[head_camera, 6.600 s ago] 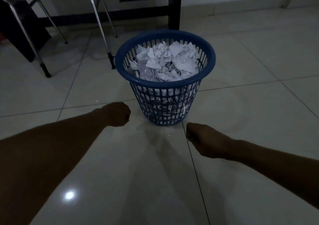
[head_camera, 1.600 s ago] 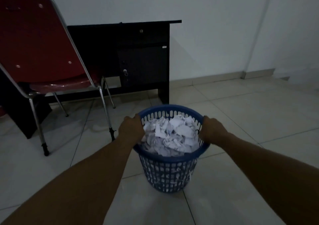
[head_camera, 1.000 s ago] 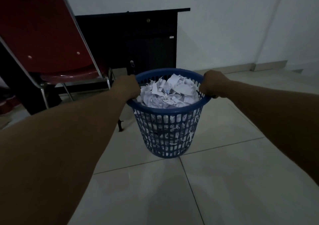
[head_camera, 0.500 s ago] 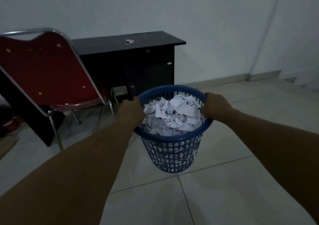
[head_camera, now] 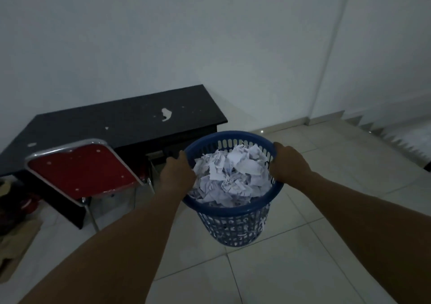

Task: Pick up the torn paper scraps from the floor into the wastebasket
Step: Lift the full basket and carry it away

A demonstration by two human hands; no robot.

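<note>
Task looked done: paper scraps (head_camera: 229, 175) filled wastebasket (head_camera: 233, 211) at frame centre, left hand (head_camera: 178, 172) and right hand (head_camera: 288, 163) clamped on its rim, no scraps visible on floor (head_camera: 279, 268).

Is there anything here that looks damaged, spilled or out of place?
Yes: the black desk top has pale patches, the biggest at; chipped finish or stray scraps, I cannot tell. The wastebasket, gripped at its rim by the left hand and right hand, holds paper scraps without spilling.

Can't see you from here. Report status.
Left hand and right hand each grip the blue plastic slotted wastebasket rim. Torn white paper scraps fill it. Nothing obstructing.
</note>
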